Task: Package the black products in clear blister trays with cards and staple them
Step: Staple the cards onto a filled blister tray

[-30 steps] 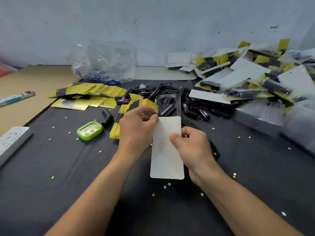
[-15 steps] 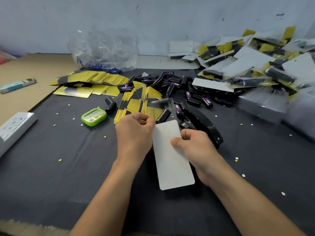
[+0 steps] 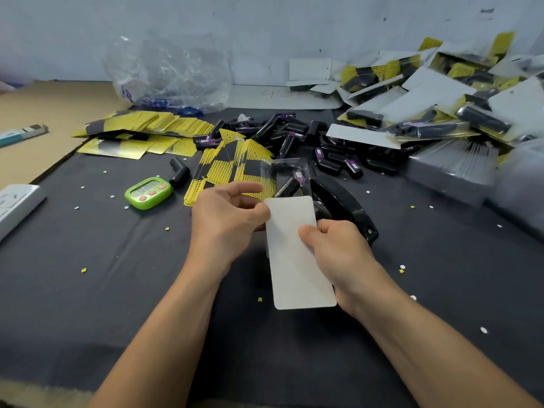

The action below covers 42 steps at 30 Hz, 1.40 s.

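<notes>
A card (image 3: 297,254) shows its blank white back and lies partly slid into a clear blister tray (image 3: 287,175) that holds a black product (image 3: 291,185). My left hand (image 3: 229,219) pinches the card's upper left edge. My right hand (image 3: 338,254) grips the card's right side, thumb on its face. Behind them lies a black stapler (image 3: 344,207). Loose black products (image 3: 294,134) are heaped further back. Yellow-and-black cards (image 3: 223,163) are fanned out beside my left hand, with more cards (image 3: 141,131) at the left.
Finished packs (image 3: 426,113) pile up at the right rear, beside stacked clear trays (image 3: 453,166). A green timer (image 3: 147,192), a white power strip (image 3: 14,204) and a crumpled plastic bag (image 3: 170,72) stand at the left. Paper punch dots speckle the dark cloth (image 3: 88,290).
The card has tilted, its lower end swinging right, while both hands keep hold. My view has shifted back a little, so the stapler shows behind my right hand.
</notes>
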Tool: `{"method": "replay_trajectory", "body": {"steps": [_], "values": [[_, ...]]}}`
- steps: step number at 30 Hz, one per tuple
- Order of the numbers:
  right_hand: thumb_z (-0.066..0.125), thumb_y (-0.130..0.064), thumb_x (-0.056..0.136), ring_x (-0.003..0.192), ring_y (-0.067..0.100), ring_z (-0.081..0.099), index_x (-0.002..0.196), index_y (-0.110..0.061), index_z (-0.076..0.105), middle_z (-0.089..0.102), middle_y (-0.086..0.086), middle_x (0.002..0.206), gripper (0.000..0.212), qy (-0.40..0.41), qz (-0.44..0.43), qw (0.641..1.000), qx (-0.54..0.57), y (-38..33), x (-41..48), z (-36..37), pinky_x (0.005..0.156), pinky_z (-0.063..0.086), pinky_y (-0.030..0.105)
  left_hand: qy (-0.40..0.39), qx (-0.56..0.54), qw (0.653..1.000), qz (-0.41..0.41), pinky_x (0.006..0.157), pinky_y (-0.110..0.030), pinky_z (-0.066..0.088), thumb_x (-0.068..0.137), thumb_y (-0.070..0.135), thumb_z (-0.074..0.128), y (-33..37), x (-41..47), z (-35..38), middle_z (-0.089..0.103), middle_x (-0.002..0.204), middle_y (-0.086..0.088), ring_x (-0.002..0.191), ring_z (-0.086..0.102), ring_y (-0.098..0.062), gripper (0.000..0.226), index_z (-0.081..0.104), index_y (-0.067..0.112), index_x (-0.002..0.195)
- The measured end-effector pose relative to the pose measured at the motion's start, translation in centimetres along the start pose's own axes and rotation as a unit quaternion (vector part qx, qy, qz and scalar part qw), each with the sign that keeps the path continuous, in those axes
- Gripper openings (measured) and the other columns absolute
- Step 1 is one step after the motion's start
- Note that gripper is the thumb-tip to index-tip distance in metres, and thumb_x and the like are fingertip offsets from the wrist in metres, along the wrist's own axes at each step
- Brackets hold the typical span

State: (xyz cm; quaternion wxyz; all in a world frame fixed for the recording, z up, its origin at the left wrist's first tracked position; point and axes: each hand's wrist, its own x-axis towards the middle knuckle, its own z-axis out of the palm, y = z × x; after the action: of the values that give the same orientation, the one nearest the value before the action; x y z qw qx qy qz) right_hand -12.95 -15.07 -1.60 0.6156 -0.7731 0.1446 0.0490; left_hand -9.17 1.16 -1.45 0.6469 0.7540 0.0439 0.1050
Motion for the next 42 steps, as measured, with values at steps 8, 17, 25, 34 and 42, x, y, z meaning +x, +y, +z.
{"method": "replay_trajectory", "body": {"steps": [8,17,25,34,42], "values": [[0.061,-0.037,0.096,0.081,0.026,0.071,0.081,-0.014,0.071,0.074,0.002,0.085,0.03,0.03,-0.023,0.996,-0.082,-0.1,-0.3,0.0,0.071,0.063,0.046,-0.09,0.113,0.989,0.035,0.062,-0.019,0.054,0.074,-0.002,0.076,0.3,-0.2,-0.1,0.07,0.082,0.014,0.07,0.068,-0.005,0.075,0.061,0.03,0.141],[0.06,-0.047,0.096,0.072,0.025,0.063,0.068,-0.009,0.061,0.067,0.001,0.069,0.048,0.058,-0.077,0.988,-0.125,0.2,-0.2,0.2,0.059,0.048,0.036,-0.187,0.122,0.974,-0.035,0.054,-0.019,0.053,0.078,-0.009,0.072,1.3,-0.3,-0.4,0.063,0.105,0.003,0.068,0.068,-0.006,0.103,0.032,0.04,0.159],[0.057,-0.053,0.096,0.05,0.012,0.046,0.052,-0.011,0.042,0.048,-0.006,0.043,0.063,0.09,-0.107,0.978,-0.155,-0.1,-0.2,0.3,0.045,0.033,0.029,-0.269,0.101,0.955,-0.07,0.061,-0.032,0.06,0.066,0.0,0.073,1.2,-0.6,-1.1,0.064,0.117,0.004,0.083,0.076,-0.018,0.123,0.011,0.049,0.161],[0.073,-0.04,0.079,0.069,0.008,0.068,0.091,-0.028,0.068,0.073,-0.011,0.074,0.018,-0.074,-0.107,0.967,-0.221,-0.4,-0.1,-1.7,0.059,0.053,0.03,-0.107,0.224,0.969,0.003,0.07,-0.029,0.055,0.072,0.003,0.079,0.3,-0.3,0.3,0.061,0.105,0.012,0.09,0.065,-0.015,0.119,0.012,0.038,0.164],[0.063,-0.019,0.1,0.047,0.02,0.067,0.089,-0.007,0.07,0.074,0.011,0.064,0.018,-0.096,-0.052,0.994,-0.032,-0.1,0.6,-1.6,0.042,0.043,0.021,-0.072,0.112,0.991,0.031,0.063,-0.026,0.059,0.06,0.022,0.07,0.2,-0.9,0.6,0.07,0.088,0.017,0.074,0.07,-0.015,0.091,0.053,0.041,0.147]]}}
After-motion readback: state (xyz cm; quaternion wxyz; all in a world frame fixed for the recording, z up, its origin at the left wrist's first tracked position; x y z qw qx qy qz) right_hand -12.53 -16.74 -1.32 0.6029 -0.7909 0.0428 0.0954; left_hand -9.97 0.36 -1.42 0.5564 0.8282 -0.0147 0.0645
